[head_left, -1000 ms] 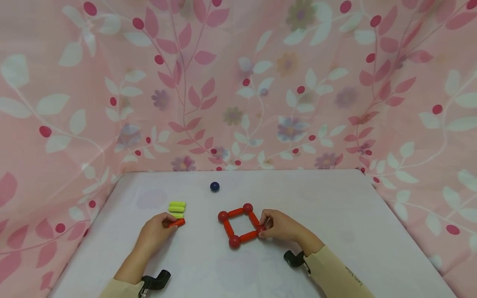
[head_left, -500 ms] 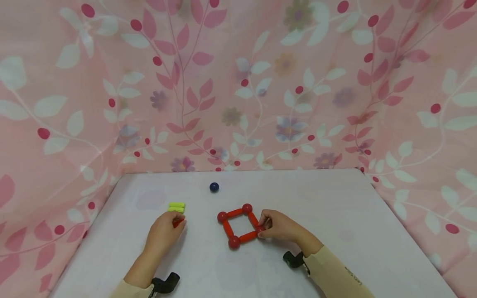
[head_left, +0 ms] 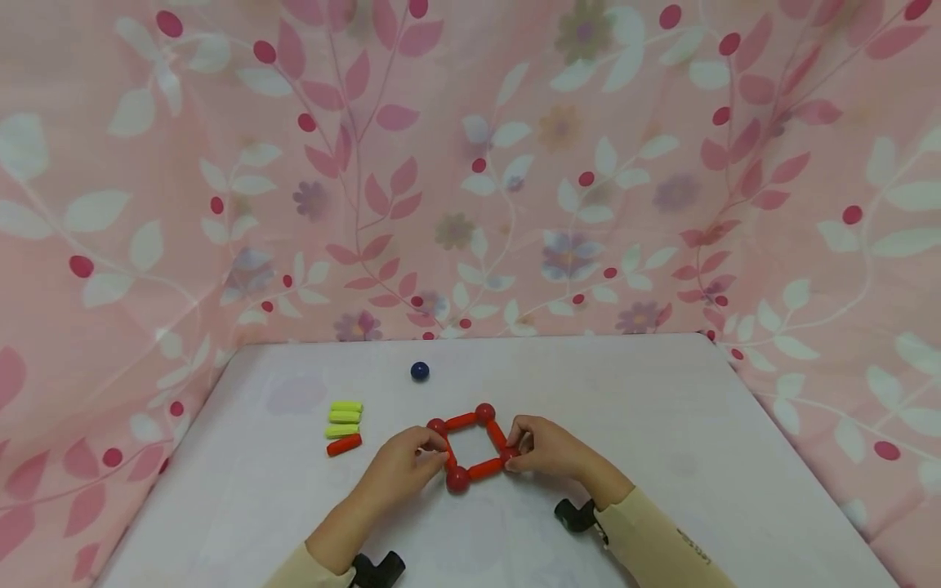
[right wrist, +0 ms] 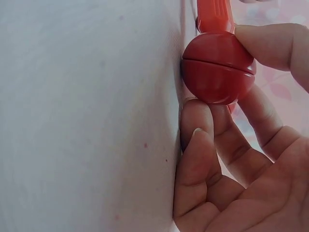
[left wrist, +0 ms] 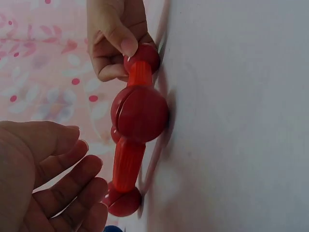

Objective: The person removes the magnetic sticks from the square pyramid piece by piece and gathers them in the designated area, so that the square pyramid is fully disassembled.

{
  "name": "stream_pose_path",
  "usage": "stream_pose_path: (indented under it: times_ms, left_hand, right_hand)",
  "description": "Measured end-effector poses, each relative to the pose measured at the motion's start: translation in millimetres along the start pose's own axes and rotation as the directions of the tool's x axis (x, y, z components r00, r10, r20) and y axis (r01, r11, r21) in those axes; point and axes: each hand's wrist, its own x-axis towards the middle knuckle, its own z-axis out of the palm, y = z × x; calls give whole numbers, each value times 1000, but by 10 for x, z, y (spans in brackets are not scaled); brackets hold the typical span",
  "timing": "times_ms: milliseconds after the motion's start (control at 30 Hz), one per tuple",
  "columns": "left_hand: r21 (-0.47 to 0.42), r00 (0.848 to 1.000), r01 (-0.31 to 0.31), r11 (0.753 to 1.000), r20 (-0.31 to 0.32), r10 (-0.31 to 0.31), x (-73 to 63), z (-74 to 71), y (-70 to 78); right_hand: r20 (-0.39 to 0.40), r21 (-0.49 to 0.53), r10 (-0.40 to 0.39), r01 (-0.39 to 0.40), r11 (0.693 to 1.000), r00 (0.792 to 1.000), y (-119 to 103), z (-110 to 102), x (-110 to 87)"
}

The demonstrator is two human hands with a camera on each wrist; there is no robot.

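A four-sided frame of red rods (head_left: 485, 469) and dark red balls (head_left: 457, 479) lies flat on the white table. My right hand (head_left: 553, 452) pinches the ball at its right corner, and the right wrist view shows thumb and fingers about that ball (right wrist: 218, 68). At the frame's left side is my left hand (head_left: 406, 465). Its fingers are loosely bent beside the left rod (left wrist: 129, 164), with a small gap visible in the left wrist view and nothing held. Farther left, a loose red rod (head_left: 344, 445) lies just below several yellow-green rods (head_left: 344, 416).
A dark blue ball (head_left: 420, 371) sits toward the back of the white table (head_left: 625, 384). Behind the table's far edge hangs a pink floral curtain (head_left: 456, 204). Each wrist carries a black camera mount (head_left: 575, 516).
My left hand has let go of the loose red rod below the yellow-green ones and moved right to the frame's left side. The right hand keeps its hold on the corner ball.
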Motion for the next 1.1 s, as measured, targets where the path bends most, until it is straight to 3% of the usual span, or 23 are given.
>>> stream_pose_path:
  times_ms: [167,300,500,1100]
  left_hand:
    - [83,991,-129,988,34,127,84,199,75]
    - [100,980,-195,976,68,189,135,317,148]
    - [160,973,-213,964,120,195,184,417,198]
    - [143,973,-217,966,113,202,234,428,194]
  right_hand:
    - [-1,1,-6,6,1000,1000,-12,2,2]
    - [1,10,-19,19,1000,1000,-8,8,2]
    - [9,25,-11,10,1000,1000,4,19,1]
    - [28,-44,-50,52,998,998,-31,1,-24]
